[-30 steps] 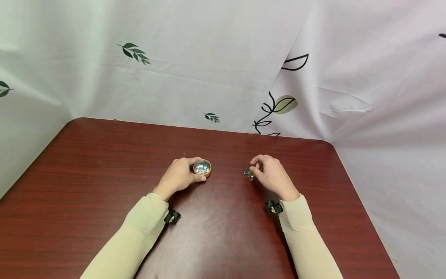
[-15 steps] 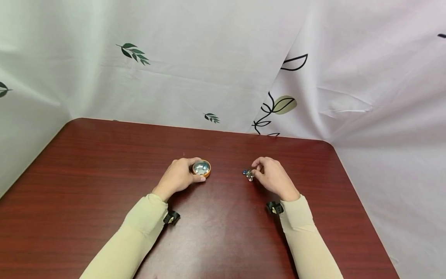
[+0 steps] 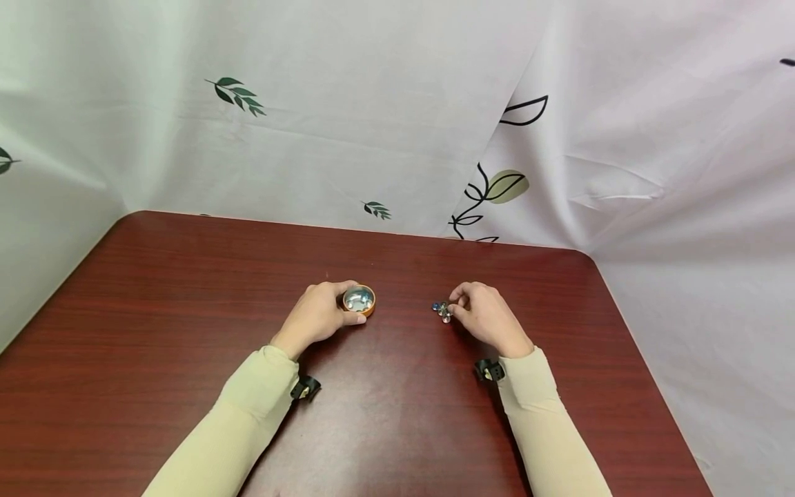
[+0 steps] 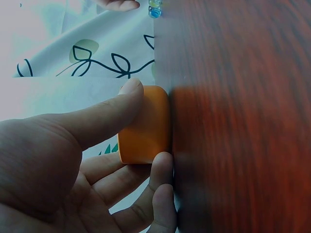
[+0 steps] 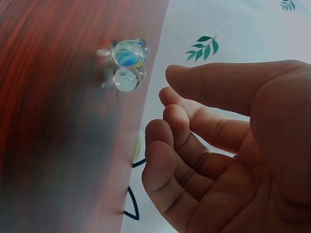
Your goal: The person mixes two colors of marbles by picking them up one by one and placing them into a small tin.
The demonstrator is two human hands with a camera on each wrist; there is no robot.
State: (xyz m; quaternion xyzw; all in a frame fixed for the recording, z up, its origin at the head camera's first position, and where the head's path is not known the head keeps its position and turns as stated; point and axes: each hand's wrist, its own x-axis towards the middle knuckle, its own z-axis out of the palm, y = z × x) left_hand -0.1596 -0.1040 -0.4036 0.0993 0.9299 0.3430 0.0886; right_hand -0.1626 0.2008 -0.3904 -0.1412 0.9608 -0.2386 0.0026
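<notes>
Left of the table's middle, my left hand [image 3: 315, 313] holds a small round orange bowl [image 3: 370, 310] with a shiny silvery inside. In the left wrist view the thumb lies along the wall of the bowl [image 4: 146, 128], with the other fingers on its opposite side and below. Whether anything lies inside is hard to tell from the reflections. A small cluster of glass marbles [image 3: 443, 311] sits on the table to the right, some clear and some with blue in them. Beside these marbles [image 5: 129, 54] my right hand [image 3: 487, 317] hovers with loosely curled fingers, holding nothing visible.
The hands work over a dark red wood-grain table [image 3: 397, 414] with rounded far corners. White curtain cloth [image 3: 373, 124] printed with leaves hangs behind it and along both sides. A black strap device [image 3: 306, 388] sits on each wrist.
My right hand has shifted very slightly towards me beside the marbles. The left hand and the bowl have stayed in nearly the same place.
</notes>
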